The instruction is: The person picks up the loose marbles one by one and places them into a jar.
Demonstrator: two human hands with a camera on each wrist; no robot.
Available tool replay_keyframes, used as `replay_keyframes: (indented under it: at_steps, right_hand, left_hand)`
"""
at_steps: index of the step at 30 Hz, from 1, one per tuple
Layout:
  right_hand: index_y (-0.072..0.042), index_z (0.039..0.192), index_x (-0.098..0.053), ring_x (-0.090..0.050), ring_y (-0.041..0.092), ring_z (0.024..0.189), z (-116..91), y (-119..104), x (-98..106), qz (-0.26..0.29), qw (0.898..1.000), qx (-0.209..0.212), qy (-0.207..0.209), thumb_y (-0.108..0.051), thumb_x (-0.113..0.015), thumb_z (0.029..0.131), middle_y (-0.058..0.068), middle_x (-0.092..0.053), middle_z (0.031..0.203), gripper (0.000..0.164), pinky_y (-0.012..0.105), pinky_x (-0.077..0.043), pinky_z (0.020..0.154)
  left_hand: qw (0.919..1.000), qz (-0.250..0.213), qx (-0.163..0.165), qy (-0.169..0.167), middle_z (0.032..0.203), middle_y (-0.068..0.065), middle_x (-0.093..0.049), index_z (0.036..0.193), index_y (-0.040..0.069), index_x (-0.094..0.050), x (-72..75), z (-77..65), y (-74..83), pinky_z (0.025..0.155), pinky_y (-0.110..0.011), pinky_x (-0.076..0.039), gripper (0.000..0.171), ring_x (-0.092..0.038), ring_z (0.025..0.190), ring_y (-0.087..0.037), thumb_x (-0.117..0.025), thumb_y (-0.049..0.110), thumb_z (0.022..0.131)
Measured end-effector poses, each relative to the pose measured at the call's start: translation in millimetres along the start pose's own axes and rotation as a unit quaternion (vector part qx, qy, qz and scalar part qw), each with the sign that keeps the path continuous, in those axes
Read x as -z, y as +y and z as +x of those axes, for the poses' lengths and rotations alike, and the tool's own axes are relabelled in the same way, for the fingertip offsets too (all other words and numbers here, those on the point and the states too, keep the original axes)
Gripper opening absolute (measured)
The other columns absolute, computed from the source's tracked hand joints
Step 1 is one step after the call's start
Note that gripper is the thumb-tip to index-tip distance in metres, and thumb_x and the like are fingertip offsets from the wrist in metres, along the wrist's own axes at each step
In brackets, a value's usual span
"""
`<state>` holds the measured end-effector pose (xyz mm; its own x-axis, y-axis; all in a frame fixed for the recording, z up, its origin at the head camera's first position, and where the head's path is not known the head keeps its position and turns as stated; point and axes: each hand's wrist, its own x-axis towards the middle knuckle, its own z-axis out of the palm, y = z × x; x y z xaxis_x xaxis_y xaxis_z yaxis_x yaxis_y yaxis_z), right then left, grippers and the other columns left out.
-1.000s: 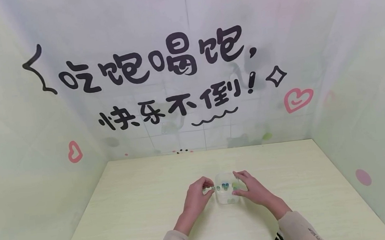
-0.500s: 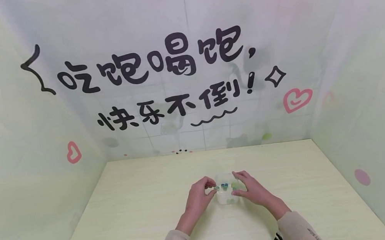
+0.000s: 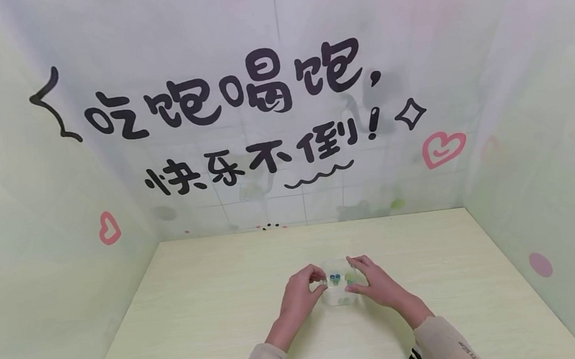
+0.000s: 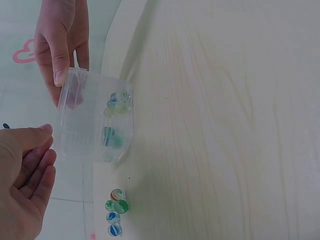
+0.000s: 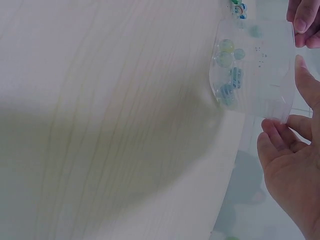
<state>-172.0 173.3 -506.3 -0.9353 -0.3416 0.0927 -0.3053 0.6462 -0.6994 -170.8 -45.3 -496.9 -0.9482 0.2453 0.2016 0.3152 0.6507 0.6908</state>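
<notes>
A clear plastic box [image 3: 336,299] stands on the table with blue, green and yellowish glass marbles [image 3: 335,279] on its bottom. My right hand [image 3: 380,283] grips the box at its right side, thumb and fingers spread along the rim. Over the left rim, my left hand [image 3: 301,294] pinches a small greenish marble between thumb and fingertips; the fingers mostly cover it. On the table below the left hand lie several loose marbles [image 4: 116,206], green, blue and one with red streaks. In the head view that hand hides them.
The pale wood-grain table [image 3: 216,302] runs back to a printed wall [image 3: 290,202] with large dark lettering. Printed side panels [image 3: 546,224] close off the left and right. Long beige sleeves [image 3: 451,343] cover both forearms.
My left hand has shifted a little to the right, bringing its pinched marble from beside the box to the box's left rim. The right hand and the box have stayed in place.
</notes>
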Motion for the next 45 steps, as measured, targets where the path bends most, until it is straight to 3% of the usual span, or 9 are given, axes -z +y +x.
replay_keyframes:
  at_steps: [16,45]
  right_hand:
    - [0.007,0.147,-0.039,-0.050,0.044,0.130,0.7,-1.5,-0.1,0.003,1.000,-0.006,-0.002,-0.022,-0.072,0.092,0.026,-0.048,0.139,0.071,0.060,-0.043,0.109]
    - [0.007,0.148,-0.038,-0.049,0.044,0.131,1.0,0.7,-0.9,0.012,1.000,-0.008,-0.006,-0.024,-0.072,0.092,0.024,-0.048,0.139,0.072,0.059,-0.042,0.110]
  left_hand:
    - [0.9999,-0.005,0.014,0.003,0.099,0.000,-0.073,0.100,0.015,-0.068,3.6,-2.0,-6.2,0.082,-0.034,-0.061,0.015,-0.069,0.097,-0.018,-0.075,0.010,0.088]
    - [0.9996,0.016,0.021,0.014,0.098,0.001,-0.072,0.099,0.015,-0.067,12.1,-8.5,-21.6,0.085,-0.033,-0.059,0.014,-0.068,0.094,-0.016,-0.075,0.010,0.088]
